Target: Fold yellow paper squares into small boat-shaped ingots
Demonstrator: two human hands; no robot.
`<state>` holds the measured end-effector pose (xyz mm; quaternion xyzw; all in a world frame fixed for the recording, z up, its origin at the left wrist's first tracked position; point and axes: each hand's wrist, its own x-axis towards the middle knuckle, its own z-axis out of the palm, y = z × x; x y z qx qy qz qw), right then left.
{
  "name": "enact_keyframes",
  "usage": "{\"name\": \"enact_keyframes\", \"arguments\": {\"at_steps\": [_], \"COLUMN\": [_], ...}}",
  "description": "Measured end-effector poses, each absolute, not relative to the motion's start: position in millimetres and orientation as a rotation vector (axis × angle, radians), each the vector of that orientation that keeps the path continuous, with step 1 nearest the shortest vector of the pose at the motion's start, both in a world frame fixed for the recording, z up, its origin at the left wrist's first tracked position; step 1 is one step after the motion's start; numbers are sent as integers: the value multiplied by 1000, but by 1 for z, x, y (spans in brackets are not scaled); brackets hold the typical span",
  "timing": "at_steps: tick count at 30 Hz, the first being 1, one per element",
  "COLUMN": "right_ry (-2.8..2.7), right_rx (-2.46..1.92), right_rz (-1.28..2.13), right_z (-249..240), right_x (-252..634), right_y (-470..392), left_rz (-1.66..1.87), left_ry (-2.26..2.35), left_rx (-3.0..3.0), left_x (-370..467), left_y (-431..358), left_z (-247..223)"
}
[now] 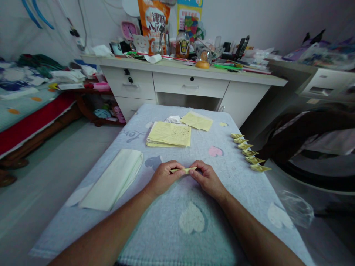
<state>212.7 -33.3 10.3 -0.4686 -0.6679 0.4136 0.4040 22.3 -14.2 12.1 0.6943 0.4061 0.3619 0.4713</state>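
Observation:
Between my two hands is a small folded piece of yellow paper (185,170), narrow and pointed at its ends. My left hand (165,177) pinches its left end, thumb on the near side. At the other end, the fingers and thumb of my right hand (207,178) are closed on it. Beyond my hands lies a stack of yellow paper sheets (169,134) with writing on top. A few more yellow sheets (197,120) lie behind it to the right. Several folded yellow paper boats (253,160) stand in a row along the table's right edge.
A pale folded cloth or paper (115,180) lies on the left of the cloth-covered table (230,218). White crumpled tissue (173,119) sits behind the stack. A cluttered white desk (191,79) stands beyond, a washing machine (321,88) to the right, a bed (33,107) to the left.

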Motion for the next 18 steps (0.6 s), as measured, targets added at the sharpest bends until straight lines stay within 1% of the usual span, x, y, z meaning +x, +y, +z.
{"name": "enact_keyframes", "arguments": {"at_steps": [7,18], "right_ry": [-1649,-1608], "right_rx": [-1226,-1256], "right_rz": [1013,970], "right_z": [7,9], "right_x": [213,212], "right_y": [-33,-34], "left_rz": [925,905], "left_ry": [987,1013], "left_rx": [1529,1538], "left_x": [23,24], "left_y": [-15,-15], "left_z": [7,12]}}
